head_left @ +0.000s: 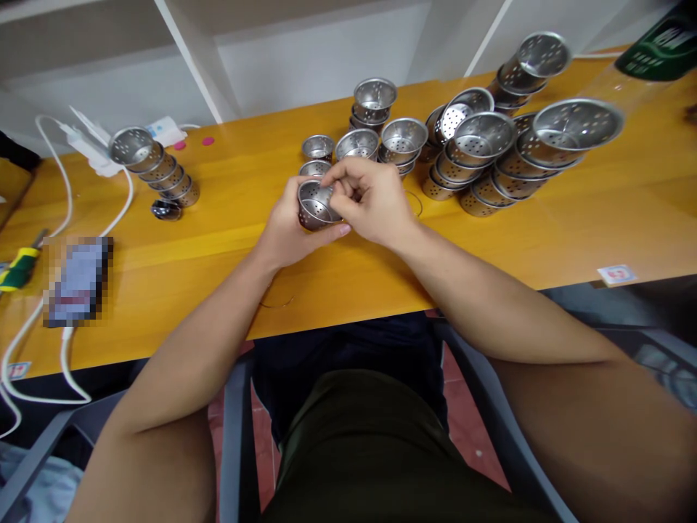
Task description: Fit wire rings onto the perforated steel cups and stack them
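A small perforated metal cup (314, 207) is tilted toward me over the middle of the wooden table (218, 269). My left hand (286, 225) is closed around its left side, with the thumb running along the front. My right hand (370, 196) is curled at the cup's right rim, thumb and fingertips drawn together. Whatever the right fingertips pinch, if anything, is too small to make out. Just behind the hands stand more perforated cups (356, 145), some stacked.
Taller stacks of perforated cups (484, 142) stand to the right, near a green-labelled bottle (661, 47). On the left are another cup stack (136, 151), a phone (79, 280) with white cables, a power strip (98, 156) and a yellow-green screwdriver (22, 267).
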Motion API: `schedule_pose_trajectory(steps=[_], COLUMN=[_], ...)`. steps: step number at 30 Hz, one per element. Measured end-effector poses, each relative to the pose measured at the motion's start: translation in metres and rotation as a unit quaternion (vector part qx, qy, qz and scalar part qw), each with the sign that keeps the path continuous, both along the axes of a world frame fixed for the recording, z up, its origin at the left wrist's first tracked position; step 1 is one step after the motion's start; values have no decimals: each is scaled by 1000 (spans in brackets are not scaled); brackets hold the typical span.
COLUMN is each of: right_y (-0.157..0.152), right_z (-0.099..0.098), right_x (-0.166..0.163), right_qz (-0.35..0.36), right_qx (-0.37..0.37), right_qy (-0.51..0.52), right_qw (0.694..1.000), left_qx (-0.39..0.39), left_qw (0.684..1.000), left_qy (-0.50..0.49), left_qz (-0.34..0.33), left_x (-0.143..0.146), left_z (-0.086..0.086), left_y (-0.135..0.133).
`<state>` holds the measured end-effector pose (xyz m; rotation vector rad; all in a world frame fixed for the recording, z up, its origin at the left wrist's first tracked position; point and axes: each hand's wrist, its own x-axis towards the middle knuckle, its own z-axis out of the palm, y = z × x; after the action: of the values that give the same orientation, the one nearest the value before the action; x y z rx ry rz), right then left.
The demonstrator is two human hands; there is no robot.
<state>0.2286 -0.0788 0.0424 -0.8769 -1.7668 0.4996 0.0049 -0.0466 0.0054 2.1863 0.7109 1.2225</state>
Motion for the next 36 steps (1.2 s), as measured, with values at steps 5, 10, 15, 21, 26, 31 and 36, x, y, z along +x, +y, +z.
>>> schedule_pose_trajectory(steps=[5, 10, 15, 21, 26, 31, 36], right_y=[1, 3, 5, 1, -2, -1, 4], right_z=[13, 26, 22, 21, 23, 21, 15], right_x=[9, 29, 27, 22, 20, 19, 22], right_qz=[146, 301, 289, 261, 231, 235, 175], right_qx=[-51, -131, -153, -144, -152, -143, -107], right_qy=[62, 56, 68, 54, 28, 23, 15], right_qw=[986, 943, 942, 953, 961, 961, 979], left_qx=[-29, -72, -38, 14, 13, 11, 21], left_qw=[999, 996, 997, 999, 1000, 1000, 1000], left_qy=[-15, -39, -32, -19, -1, 2, 3], left_qz=[-3, -25, -54, -31, -2, -1, 11], left_x=[-3, -4, -7, -10, -11, -11, -8], left_z=[6, 2, 0, -5, -10, -10, -10], left_y=[0, 2, 7, 15, 19, 18, 19])
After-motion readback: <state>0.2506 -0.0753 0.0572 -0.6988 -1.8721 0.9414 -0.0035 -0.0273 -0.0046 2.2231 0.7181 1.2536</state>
